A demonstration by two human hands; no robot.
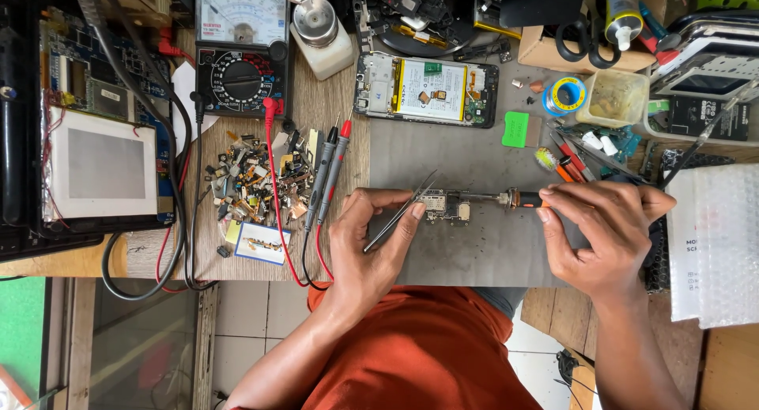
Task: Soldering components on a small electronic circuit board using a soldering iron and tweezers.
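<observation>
My left hand [370, 238] grips metal tweezers [401, 211], whose tips reach a small phone circuit board [444, 206] lying on the grey mat [474, 161]. My right hand [602, 230] holds a soldering iron [506, 197] with an orange collar; its tip points left and touches the right end of the board. Both hands rest on the mat near the bench's front edge.
An opened phone [427, 90] with its battery showing lies behind the board. A multimeter [241, 46] with red and black probes [330, 173], a heap of small parts [253, 181], a solder spool [564, 95], a tablet [99, 161] and bubble wrap [723, 244] surround the mat.
</observation>
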